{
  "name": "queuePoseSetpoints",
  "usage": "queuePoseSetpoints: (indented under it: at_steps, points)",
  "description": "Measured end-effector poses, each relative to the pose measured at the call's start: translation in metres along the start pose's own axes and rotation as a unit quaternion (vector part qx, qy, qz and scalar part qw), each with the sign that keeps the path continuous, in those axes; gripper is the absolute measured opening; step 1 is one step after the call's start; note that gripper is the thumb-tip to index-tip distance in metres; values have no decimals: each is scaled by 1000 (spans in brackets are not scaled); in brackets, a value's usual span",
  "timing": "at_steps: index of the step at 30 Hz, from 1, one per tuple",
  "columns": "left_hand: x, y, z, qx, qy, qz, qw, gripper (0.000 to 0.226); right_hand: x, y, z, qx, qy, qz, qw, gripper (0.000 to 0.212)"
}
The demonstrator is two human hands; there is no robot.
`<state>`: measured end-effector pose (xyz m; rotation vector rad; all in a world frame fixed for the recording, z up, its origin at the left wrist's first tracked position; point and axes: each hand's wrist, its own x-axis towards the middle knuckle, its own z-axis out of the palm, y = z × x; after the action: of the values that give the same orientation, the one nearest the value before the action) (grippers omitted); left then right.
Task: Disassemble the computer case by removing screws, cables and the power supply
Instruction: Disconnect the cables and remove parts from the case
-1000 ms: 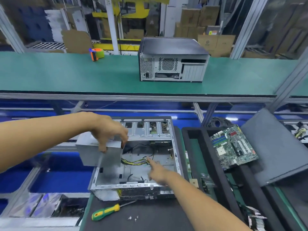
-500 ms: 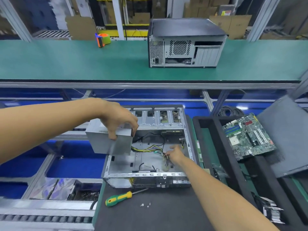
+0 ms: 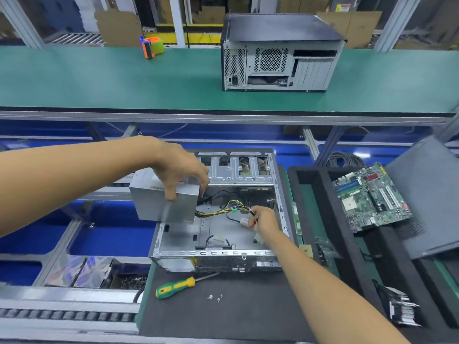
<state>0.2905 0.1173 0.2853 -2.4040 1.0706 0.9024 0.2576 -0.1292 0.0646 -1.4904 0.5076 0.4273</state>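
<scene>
left hand [image 3: 181, 170] holds power supply [image 3: 164, 202], label unreadable.

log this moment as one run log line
step: power supply removal | left hand: grips power supply, lifted at case left edge | right hand: pinches cables inside case | screwdriver: on mat

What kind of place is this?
Probably a factory line for dismantling computers: a long green conveyor belt carries a closed computer case, cardboard boxes stand behind it, and a removed motherboard lies beside the opened case.
</scene>
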Motion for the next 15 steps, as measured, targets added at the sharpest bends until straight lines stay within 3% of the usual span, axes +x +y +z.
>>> queuePoseSetpoints:
  at_steps: [5,8,12,15]
  points:
    - [-1,-1,1,-6,6,-1,1000,60,-3,-3,1,37,-27,63,997,36]
    - [-2,-2,2,-15,11,0,1000,60,3,-7,5,-7,-59,95,994,39]
    - [-3,-2,4,-19,12,3,1000,60,12,-8,9,-6,-16,82,996,21]
    - [-3,-1,5,-18,20,4,1000,60,21,-11,14,-12,12,51,999,26]
